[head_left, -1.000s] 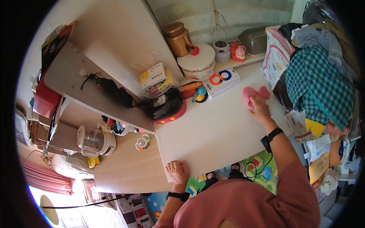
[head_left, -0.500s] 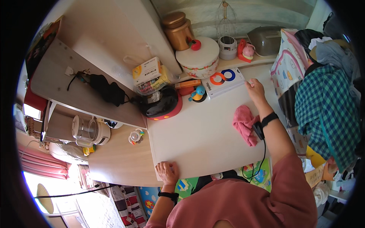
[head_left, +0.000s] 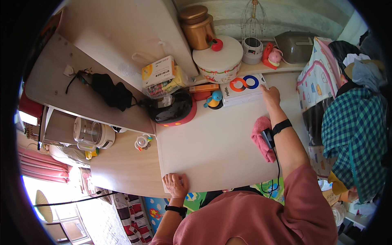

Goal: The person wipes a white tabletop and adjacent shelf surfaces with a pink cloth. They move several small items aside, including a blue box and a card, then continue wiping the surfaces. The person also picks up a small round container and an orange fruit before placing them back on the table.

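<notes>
My right hand (head_left: 271,97) is at the right end of a flat white box (head_left: 239,96) with a blue and orange loop printed on its lid. Its fingers are closed at the box's right corner, partly hidden from above. Below that forearm lies a crumpled pink cloth (head_left: 261,128) on the white tabletop (head_left: 212,147). A black device (head_left: 268,139) with a cable overlaps the cloth, near my right wristband. My left hand (head_left: 175,185) rests palm down on the tabletop's front left corner, fingers spread a little and holding nothing.
Left of the box stand a blue toy bird (head_left: 213,99) and a black and red container (head_left: 173,108). Behind are a white lidded pot (head_left: 218,61) and a gold canister (head_left: 198,28). Checkered clothes (head_left: 351,126) pile up at right; a grey shelf panel (head_left: 81,90) borders the left.
My right hand has come in against the box's right end. The box has turned slightly and sits straighter. My left hand stays at the table corner, and the view has shifted a little.
</notes>
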{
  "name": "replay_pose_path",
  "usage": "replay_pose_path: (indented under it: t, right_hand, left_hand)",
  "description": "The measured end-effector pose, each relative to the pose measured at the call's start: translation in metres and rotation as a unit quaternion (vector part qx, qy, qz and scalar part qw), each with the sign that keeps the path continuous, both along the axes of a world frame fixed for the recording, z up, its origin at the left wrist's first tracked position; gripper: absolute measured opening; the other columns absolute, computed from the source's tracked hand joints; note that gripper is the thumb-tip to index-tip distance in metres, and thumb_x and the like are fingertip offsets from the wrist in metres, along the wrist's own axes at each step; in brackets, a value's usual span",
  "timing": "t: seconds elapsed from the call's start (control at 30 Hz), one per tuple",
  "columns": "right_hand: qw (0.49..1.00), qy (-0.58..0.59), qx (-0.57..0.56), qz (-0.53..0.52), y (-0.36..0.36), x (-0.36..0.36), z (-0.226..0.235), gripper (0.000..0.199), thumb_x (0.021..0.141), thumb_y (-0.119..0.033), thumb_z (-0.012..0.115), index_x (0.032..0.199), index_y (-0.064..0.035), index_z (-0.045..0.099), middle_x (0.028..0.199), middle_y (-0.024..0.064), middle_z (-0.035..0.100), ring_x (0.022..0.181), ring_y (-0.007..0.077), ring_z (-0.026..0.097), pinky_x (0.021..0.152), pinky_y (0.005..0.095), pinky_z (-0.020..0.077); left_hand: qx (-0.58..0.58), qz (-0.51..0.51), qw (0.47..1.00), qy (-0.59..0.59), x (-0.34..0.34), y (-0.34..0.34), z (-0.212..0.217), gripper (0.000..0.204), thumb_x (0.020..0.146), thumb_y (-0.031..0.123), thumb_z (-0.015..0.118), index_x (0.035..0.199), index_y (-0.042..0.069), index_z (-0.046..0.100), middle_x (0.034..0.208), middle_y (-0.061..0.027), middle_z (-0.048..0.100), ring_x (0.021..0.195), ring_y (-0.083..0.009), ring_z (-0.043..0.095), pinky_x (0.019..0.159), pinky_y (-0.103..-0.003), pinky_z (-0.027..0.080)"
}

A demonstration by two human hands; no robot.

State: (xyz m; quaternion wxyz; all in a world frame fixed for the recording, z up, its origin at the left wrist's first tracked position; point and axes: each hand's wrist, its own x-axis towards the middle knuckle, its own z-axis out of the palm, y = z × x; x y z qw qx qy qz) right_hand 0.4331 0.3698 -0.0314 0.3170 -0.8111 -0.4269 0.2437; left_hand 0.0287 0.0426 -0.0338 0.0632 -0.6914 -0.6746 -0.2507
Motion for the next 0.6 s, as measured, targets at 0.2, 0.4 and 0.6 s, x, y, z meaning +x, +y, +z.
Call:
replay_pose_path:
  t: [0.2,0.4,0.6]
  right_hand:
    - [0.937,0.344,0.008,-0.050,-0.008,0.001,0.013,0.041,0.082,-0.035,0.078,0.095,0.0005,0.063,0.092,0.0121,0.068,0.082,0.0277,0.067,0.074,0.0436,0.0555]
    - [0.867,0.494,0.051,-0.033,-0.023,0.017,0.000,0.029,0.084,-0.022,0.078,0.102,-0.0061,0.062,0.095,0.0068,0.067,0.083,0.0228,0.065,0.073,0.0416,0.0556]
    - [0.882,0.466,0.069,-0.029,-0.056,0.034,0.001,0.032,0.084,-0.019,0.077,0.109,-0.0053,0.063,0.097,0.0068,0.068,0.085,0.0212,0.067,0.074,0.0375,0.0564]
  left_hand:
    - [-0.011,-0.001,1.000,-0.009,0.002,-0.002,-0.002,0.021,0.077,0.005,0.065,0.078,0.009,0.045,0.075,-0.0111,0.048,0.073,-0.0344,0.049,0.075,-0.047,0.039]
    - [-0.009,-0.003,1.000,0.000,-0.002,-0.004,-0.002,0.020,0.078,0.006,0.064,0.077,0.009,0.044,0.074,-0.0109,0.048,0.073,-0.0340,0.048,0.075,-0.046,0.038]
    - [-0.005,-0.010,1.000,0.002,-0.007,-0.006,-0.001,0.020,0.081,0.008,0.064,0.075,0.008,0.045,0.073,-0.0099,0.047,0.072,-0.0323,0.047,0.074,-0.045,0.037]
